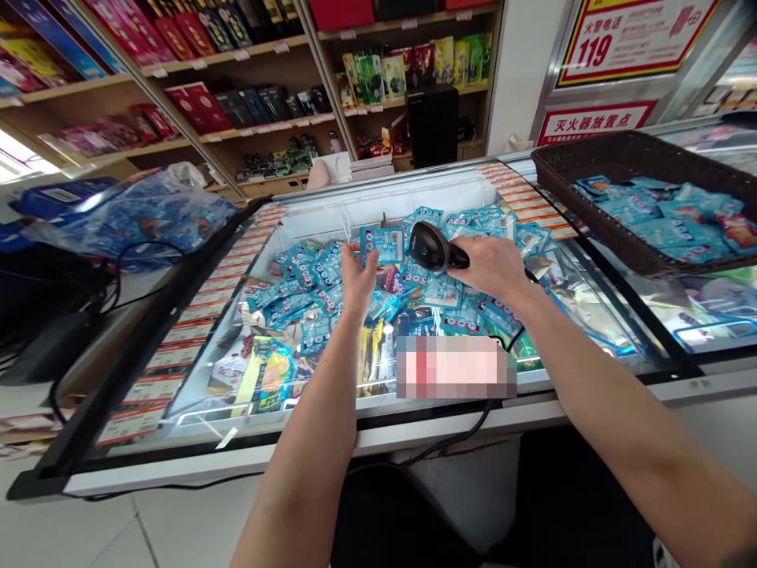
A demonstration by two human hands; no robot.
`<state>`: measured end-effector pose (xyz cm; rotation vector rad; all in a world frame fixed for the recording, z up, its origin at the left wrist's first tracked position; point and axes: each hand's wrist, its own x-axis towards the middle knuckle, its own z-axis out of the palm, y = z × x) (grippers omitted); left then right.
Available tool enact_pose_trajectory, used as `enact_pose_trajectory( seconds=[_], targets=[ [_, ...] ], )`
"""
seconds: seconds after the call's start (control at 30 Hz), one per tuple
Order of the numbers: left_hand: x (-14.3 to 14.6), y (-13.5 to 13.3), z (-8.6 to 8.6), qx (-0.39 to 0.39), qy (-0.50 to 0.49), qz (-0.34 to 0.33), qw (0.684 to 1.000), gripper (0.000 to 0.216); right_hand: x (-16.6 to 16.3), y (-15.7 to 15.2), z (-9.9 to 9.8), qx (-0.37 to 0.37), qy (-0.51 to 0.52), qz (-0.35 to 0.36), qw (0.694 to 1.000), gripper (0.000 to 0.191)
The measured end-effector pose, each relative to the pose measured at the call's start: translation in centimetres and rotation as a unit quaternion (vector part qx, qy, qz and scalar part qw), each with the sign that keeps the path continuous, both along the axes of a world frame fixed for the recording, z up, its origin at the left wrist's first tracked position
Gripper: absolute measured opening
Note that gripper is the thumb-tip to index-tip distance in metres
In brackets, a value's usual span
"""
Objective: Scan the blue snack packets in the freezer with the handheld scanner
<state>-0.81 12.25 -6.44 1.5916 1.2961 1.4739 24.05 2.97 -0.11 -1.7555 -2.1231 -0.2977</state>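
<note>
My left hand pinches a small blue snack packet by its left end, its printed back with a barcode facing me. Closed round the handle of a black barcode scanner is my right hand; the scanner head points left, close beside the packet. Under both hands, many similar blue packets lie in loose heaps on the glass top of a chest freezer. The scanner's black cable runs down over the freezer's front edge.
A dark woven basket with more blue packets stands at the right. Plastic-wrapped blue packs lie at the left. Shelves of boxed and bagged goods line the back. Orange-and-white price labels run along the freezer's sides.
</note>
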Motion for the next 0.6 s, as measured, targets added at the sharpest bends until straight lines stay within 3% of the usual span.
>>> enact_pose_trajectory(
  seconds=[0.27, 0.6],
  targets=[
    [0.41, -0.36, 0.58, 0.029, -0.014, -0.046, 0.998, 0.056, -0.48, -0.37, 0.05, 0.006, 0.001, 0.025, 1.000, 0.040],
    [0.36, -0.42, 0.50, 0.037, -0.014, -0.046, 0.998, 0.054, -0.41, -0.33, 0.02, 0.003, -0.002, 0.038, 0.999, 0.038]
  ],
)
